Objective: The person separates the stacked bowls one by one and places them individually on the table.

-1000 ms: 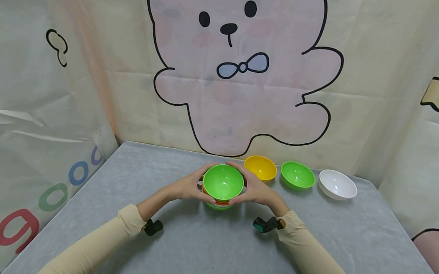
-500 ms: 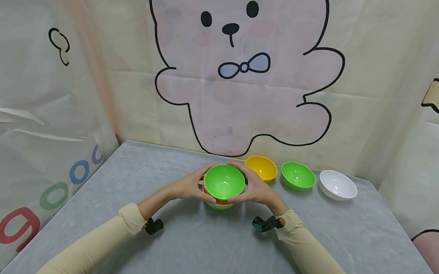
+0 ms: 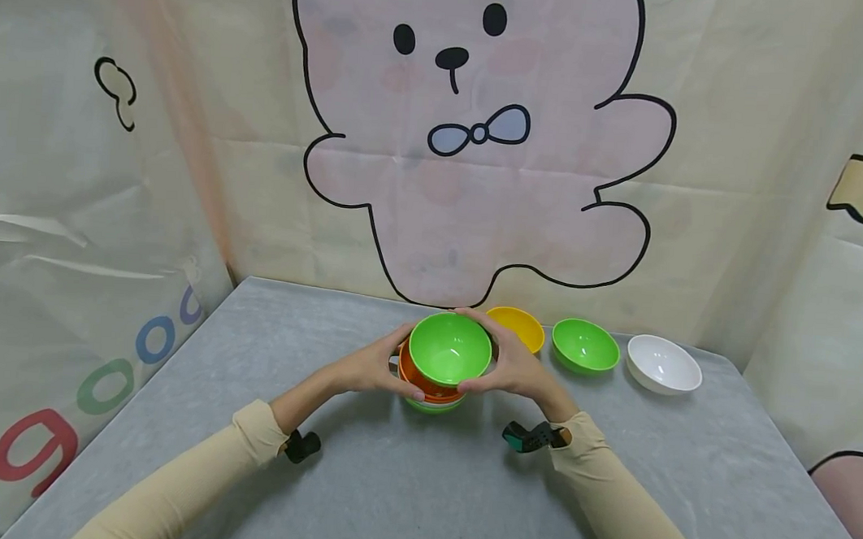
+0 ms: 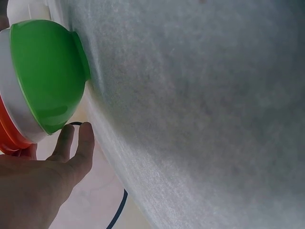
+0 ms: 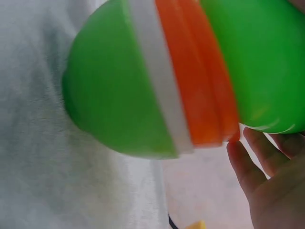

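A green bowl (image 3: pixel 450 349) sits tilted and raised above a stack, gripped at its right side by my right hand (image 3: pixel 512 367). Below it, orange bowls (image 5: pixel 193 71) nest in a white bowl (image 5: pixel 159 76), which rests in another green bowl (image 4: pixel 47 71) at the bottom. My left hand (image 3: pixel 369 370) holds the left side of the stack around the orange rims, thumb in front and fingers behind. In the left wrist view, two of its fingers extend past the lower green bowl. The raised bowl hides part of the orange interior.
Along the back of the grey cloth-covered table (image 3: pixel 391 487), to the right of the stack, stand a yellow bowl (image 3: pixel 524 327), a green bowl (image 3: pixel 585 348) and a white bowl (image 3: pixel 664 365). A cartoon-printed curtain (image 3: pixel 244 211) hangs behind the table.
The top green bowl has come up off the stack and slightly right with my right hand, exposing the orange bowl beneath. My left hand has stayed at the stack.
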Tool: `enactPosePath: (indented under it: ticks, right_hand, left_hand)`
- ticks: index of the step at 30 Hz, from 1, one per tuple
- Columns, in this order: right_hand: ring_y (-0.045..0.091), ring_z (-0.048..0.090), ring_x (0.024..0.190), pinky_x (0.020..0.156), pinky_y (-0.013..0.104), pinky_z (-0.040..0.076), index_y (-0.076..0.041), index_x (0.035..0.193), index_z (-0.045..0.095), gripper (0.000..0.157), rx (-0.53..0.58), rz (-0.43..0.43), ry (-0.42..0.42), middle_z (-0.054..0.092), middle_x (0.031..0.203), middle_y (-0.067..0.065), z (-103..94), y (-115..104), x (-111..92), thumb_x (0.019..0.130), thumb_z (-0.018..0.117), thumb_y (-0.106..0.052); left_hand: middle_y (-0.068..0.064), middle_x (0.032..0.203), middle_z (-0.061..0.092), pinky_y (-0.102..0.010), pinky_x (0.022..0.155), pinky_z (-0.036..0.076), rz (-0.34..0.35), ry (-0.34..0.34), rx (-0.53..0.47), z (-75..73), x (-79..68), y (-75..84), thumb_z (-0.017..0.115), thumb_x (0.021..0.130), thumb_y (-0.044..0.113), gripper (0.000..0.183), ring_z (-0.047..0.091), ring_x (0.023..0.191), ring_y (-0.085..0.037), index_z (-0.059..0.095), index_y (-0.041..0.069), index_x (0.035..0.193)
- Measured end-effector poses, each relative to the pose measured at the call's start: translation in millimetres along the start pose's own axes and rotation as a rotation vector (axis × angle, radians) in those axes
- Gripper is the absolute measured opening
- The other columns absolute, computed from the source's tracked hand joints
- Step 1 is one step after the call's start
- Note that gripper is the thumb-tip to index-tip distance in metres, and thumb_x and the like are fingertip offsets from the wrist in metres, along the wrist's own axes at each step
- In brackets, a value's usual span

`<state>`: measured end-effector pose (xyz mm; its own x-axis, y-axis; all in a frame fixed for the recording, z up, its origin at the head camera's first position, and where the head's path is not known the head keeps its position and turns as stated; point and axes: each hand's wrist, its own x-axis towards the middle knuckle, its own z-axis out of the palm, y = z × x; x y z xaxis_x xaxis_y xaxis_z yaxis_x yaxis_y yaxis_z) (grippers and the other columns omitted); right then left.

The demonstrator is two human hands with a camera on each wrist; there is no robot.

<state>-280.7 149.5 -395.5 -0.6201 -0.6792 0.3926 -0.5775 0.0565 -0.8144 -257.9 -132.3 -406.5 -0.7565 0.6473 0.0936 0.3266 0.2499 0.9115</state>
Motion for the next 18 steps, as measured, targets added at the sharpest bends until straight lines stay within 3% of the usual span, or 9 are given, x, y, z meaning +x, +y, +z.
enactPosePath:
  ticks: [8,18]
  right_hand:
    - [0.036,0.045,0.129,0.100,0.044,0.048,-0.003,0.154,0.036,0.097,0.140,-0.016,0.022,0.043,0.149,0.017,-14.0,-12.2,-5.8,0.075,0.091,-0.005]
    - [0.038,0.046,0.128,0.095,0.042,0.052,-0.002,0.155,0.036,0.100,0.057,-0.017,0.109,0.042,0.151,0.017,-29.0,-14.5,-20.7,0.070,0.090,0.007]
  left_hand:
    - [-0.005,0.149,0.040,-0.043,0.099,0.049,0.023,-0.013,-0.008,1.2,2.1,-1.1,0.086,0.083,0.016,0.097,0.043,0.134,-0.030,0.026,0.021,0.159]
    - [-0.007,0.152,0.039,-0.043,0.099,0.048,0.001,-0.016,0.037,0.6,1.4,-0.1,0.086,0.084,0.021,0.099,0.041,0.136,-0.032,0.023,0.018,0.161]
